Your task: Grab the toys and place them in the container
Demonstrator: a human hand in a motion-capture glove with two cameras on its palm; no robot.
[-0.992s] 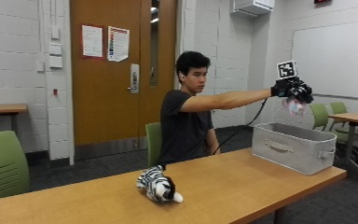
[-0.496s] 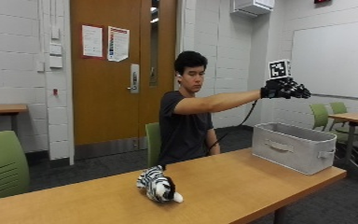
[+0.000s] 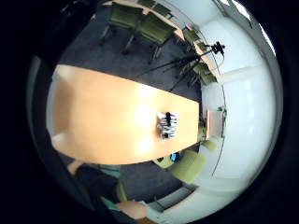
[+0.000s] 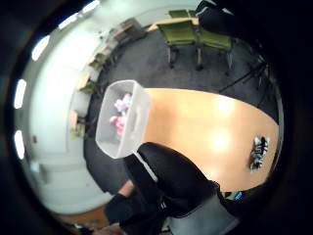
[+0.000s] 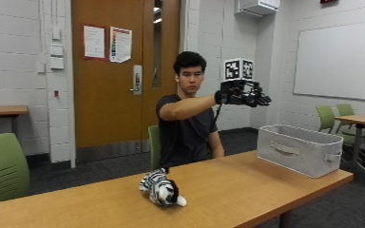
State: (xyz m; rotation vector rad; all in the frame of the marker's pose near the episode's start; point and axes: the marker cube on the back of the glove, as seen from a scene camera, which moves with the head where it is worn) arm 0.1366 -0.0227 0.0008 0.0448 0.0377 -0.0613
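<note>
A black-and-white striped zebra toy [image 5: 161, 187] lies on the wooden table [image 5: 245, 190] near its middle; it also shows in the palm views [image 3: 167, 125] [image 4: 258, 152]. A grey fabric container [image 5: 299, 149] stands at the table's right end. In the thumb side palm view the container [image 4: 139, 117] holds pink and white toys [image 4: 119, 117]. My gloved right hand [image 5: 243, 93] is raised high on an outstretched arm, between the zebra and the container and left of the container. Its fingers are spread and hold nothing.
A green chair [image 5: 2, 168] stands at the left and another [image 5: 154, 145] is behind the person. More green chairs [image 5: 334, 118] and a second table [image 5: 363, 118] stand at the right. The wooden table's front edge [image 5: 283, 209] faces the camera.
One second ago the hand held a pale toy above the container. It let the toy go, and the empty hand has moved left, away from the container.
</note>
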